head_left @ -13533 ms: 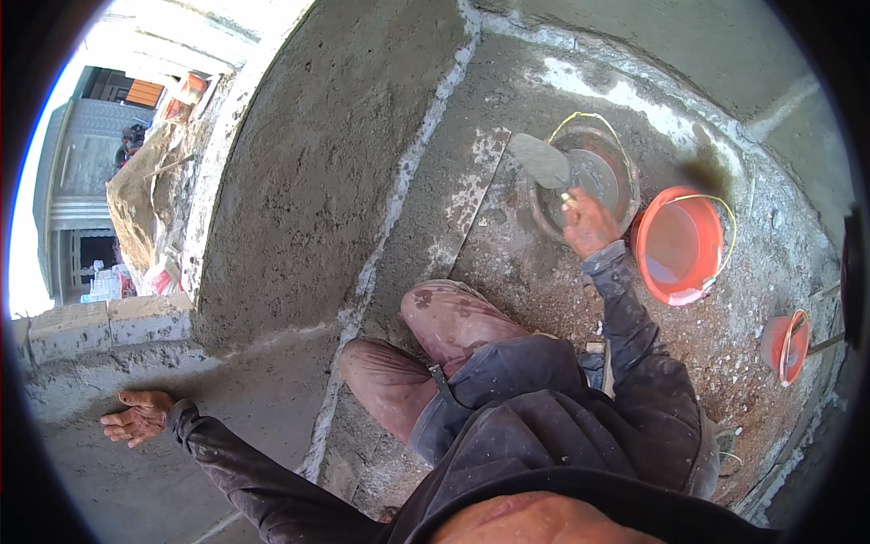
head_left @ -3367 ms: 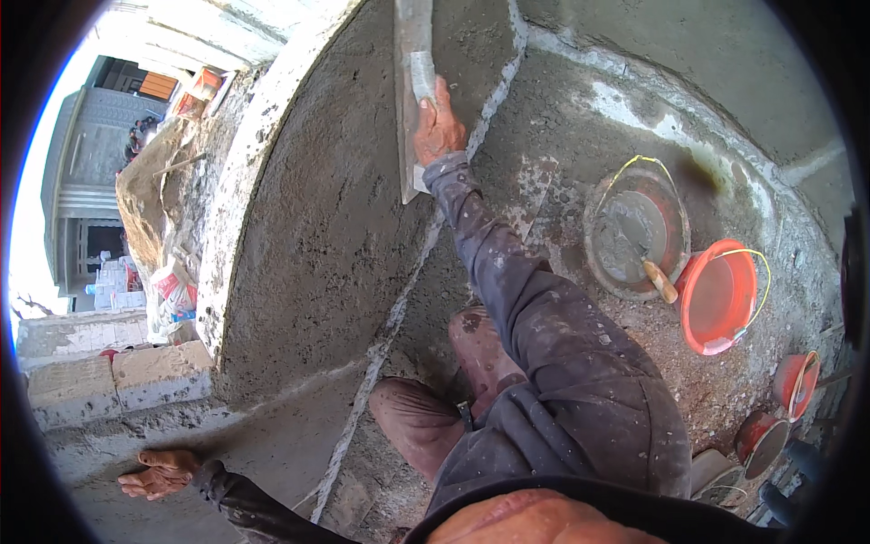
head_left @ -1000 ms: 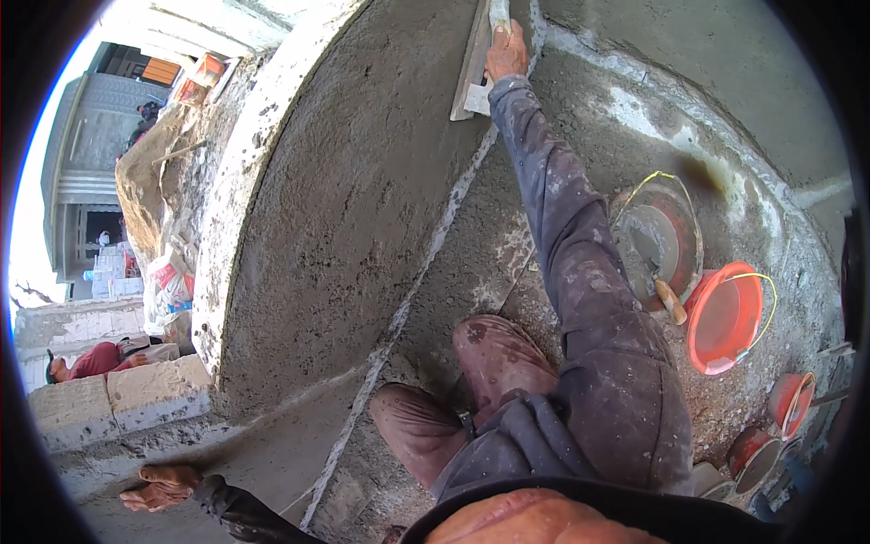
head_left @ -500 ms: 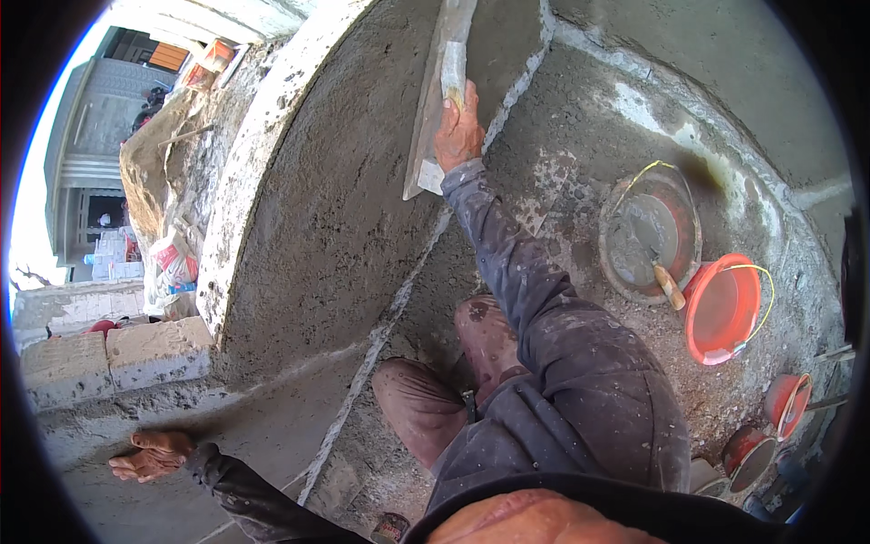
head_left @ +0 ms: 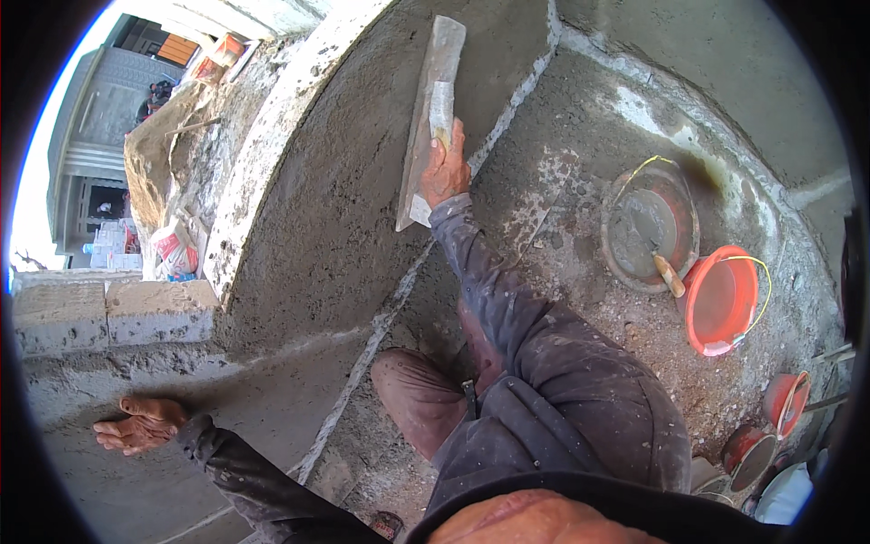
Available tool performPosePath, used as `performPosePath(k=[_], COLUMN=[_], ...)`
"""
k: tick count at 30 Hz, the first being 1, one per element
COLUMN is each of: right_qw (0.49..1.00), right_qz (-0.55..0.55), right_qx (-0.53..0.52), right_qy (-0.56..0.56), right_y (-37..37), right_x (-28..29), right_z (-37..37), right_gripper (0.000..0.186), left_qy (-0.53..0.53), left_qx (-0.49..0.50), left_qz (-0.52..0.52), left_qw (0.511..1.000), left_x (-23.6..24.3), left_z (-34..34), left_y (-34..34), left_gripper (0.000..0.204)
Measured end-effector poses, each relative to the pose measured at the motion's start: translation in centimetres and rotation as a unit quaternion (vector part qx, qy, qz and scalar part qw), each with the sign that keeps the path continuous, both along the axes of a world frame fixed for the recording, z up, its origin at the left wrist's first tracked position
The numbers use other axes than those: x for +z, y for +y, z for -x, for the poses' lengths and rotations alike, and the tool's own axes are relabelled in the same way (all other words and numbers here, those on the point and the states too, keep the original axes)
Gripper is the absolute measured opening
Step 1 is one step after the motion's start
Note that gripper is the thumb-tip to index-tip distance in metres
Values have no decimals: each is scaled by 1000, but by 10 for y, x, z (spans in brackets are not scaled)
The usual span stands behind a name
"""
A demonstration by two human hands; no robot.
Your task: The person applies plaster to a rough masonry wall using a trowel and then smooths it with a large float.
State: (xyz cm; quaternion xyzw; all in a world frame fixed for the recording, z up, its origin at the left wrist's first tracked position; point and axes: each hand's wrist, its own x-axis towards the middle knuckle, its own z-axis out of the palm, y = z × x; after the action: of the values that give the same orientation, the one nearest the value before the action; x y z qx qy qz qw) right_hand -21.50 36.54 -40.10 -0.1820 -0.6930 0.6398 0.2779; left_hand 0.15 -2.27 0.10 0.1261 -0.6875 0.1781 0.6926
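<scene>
My right hand grips a long, mortar-smeared metal float, which lies against the curved, grey rendered wall near the top centre. My left hand is open, palm partly up with fingers loosely bent, at the rendered wall surface on the lower left. Right of my right arm stands a mortar bucket with a yellow handle. A wooden-handled trowel rests in it, its blade partly in the grey mortar.
An orange bucket of cloudy water stands beside it; smaller red pails and a white object lie lower right. Rough blocks top the left edge; beyond are a rock, sacks and small figures of people. My bent knees occupy the lower middle.
The trowel left my right hand for the bucket; that hand took the float, which has since slid down toward me. My left hand rose slightly. A red-clad person at left left view.
</scene>
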Motion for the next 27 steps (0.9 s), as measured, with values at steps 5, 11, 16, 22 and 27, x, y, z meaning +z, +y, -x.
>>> performPosePath(k=[5,11,16,22,27], right_qw=[934,996,988,917,999], right_qz=[294,92,107,380,22], right_qx=[-26,13,-14,88,23], right_qy=[-199,0,-112,-84,29], right_y=[-21,-63,-47,-66,-43], right_x=[-43,9,-19,-8,50], right_z=[-15,-39,-45,-57,-29], right_gripper=[60,61,60,66,60], left_qy=[-9,-25,-19,-17,-16], left_qx=[13,19,14,4,-2], left_qz=[0,-10,-15,-14,-8], left_qw=[1000,999,1000,1000,1000], left_x=[-1,2,0,0,1], left_z=[-2,-4,-3,-5,-3], left_y=[3,7,5,5,3], left_gripper=[102,105,105,107,105])
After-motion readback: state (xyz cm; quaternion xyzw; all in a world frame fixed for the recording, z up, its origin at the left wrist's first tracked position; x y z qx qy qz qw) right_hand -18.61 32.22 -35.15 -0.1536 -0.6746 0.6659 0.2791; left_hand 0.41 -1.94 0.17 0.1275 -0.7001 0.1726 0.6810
